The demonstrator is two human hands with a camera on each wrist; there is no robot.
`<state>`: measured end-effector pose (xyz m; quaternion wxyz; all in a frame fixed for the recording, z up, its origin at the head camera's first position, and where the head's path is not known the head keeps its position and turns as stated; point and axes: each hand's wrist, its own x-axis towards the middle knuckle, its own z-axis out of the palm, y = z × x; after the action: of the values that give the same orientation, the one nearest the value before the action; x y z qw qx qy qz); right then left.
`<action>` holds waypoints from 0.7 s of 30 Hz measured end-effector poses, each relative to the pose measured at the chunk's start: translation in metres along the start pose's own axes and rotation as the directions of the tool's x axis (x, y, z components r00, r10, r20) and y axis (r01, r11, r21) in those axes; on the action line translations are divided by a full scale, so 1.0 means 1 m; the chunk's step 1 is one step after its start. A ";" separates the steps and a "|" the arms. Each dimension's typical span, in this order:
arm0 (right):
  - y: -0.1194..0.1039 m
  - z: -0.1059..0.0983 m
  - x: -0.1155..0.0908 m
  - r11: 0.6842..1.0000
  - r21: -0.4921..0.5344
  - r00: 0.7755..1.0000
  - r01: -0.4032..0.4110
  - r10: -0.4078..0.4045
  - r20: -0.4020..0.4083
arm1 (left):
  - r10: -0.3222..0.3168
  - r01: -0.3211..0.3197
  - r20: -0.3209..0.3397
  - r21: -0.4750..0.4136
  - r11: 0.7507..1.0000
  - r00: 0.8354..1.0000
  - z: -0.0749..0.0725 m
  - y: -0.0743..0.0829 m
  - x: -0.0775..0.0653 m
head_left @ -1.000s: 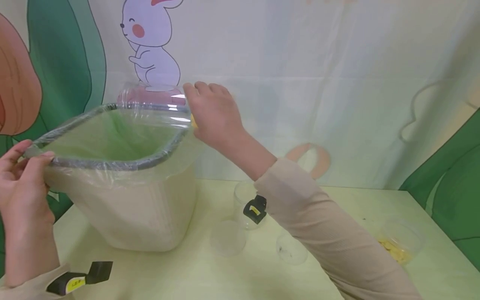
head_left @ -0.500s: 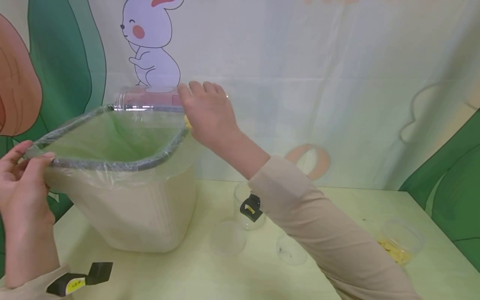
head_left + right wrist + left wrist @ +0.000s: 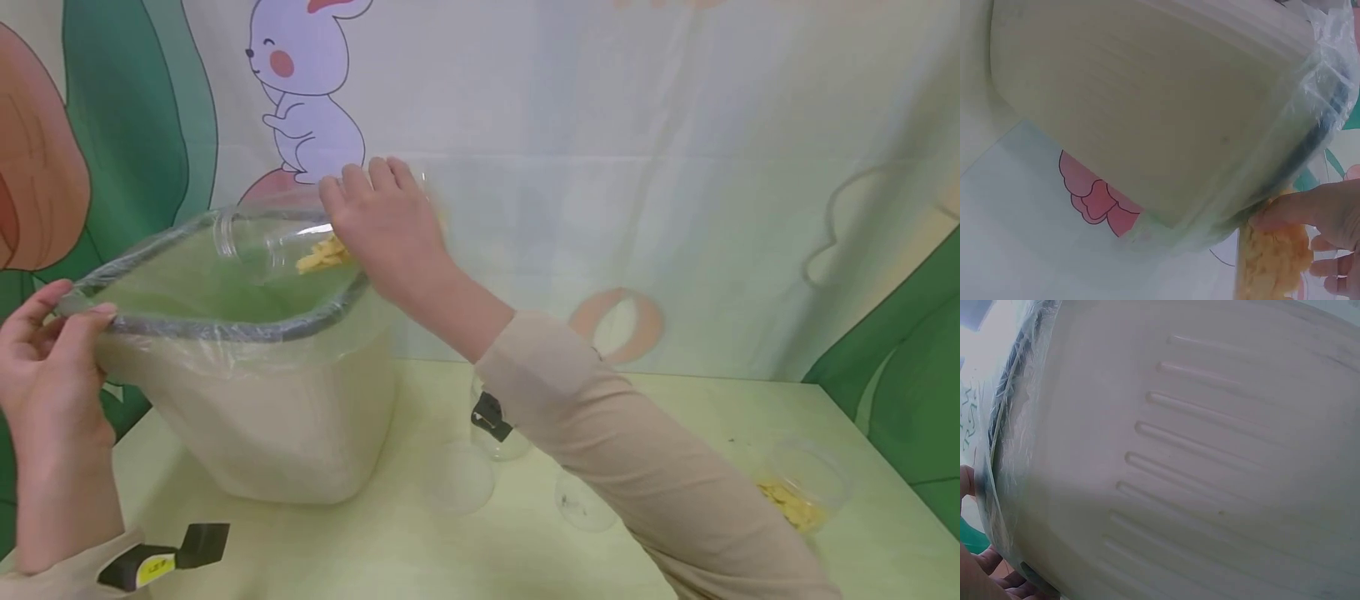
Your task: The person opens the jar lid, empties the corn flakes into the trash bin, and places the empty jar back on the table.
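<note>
A beige trash bin stands on the table, with a clear plastic liner folded over its grey rim. My left hand pinches the bin's near left corner at the rim, liner included. Over the opening, my right hand grips a clear plastic jar from above. The jar lies tipped on its side, mouth to the left and downward. Yellow flat pieces show inside it, near my fingers. In the right wrist view, the thumb and fingers wrap the jar's pieces-filled end.
Behind my right sleeve stands another clear jar. Two round lids, a frosted one and a clear one, lie near it. A clear tub with yellow pieces sits at the right. A printed curtain hangs behind the table.
My right hand has moved left and tipped the jar's mouth down into the bin opening. The yellow pieces have come into view inside the jar. My left hand keeps its hold.
</note>
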<state>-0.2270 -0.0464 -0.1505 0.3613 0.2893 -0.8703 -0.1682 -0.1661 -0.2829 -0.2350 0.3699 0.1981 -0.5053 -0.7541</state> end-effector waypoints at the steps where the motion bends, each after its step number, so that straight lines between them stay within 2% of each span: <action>1: -0.002 0.000 0.001 1.000 -0.017 1.000 0.015 -0.015 -0.003 | 0.001 -0.001 -0.001 0.001 1.000 1.000 0.000 0.000 0.000; 4: -0.007 0.001 0.003 0.995 -0.077 0.995 0.065 -0.071 -0.065 | 0.001 -0.001 -0.002 0.003 1.000 1.000 0.001 0.000 -0.001; 8: -0.013 0.002 0.004 0.977 -0.170 0.977 0.127 -0.153 -0.151 | -0.005 0.005 -0.002 -0.010 1.000 1.000 0.001 0.000 -0.001; 17: -0.016 0.002 0.005 0.945 -0.243 0.958 0.218 -0.254 -0.129 | -0.019 0.019 0.000 -0.023 1.000 1.000 0.000 0.002 0.000; 21: -0.017 0.003 0.004 0.919 -0.280 0.937 0.276 -0.323 -0.136 | -0.013 0.013 0.000 -0.008 1.000 1.000 0.001 0.001 0.000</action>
<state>-0.2254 -0.0622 -0.1592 0.4424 0.3843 -0.7503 -0.3061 -0.1657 -0.2824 -0.2336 0.3656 0.2000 -0.5011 -0.7585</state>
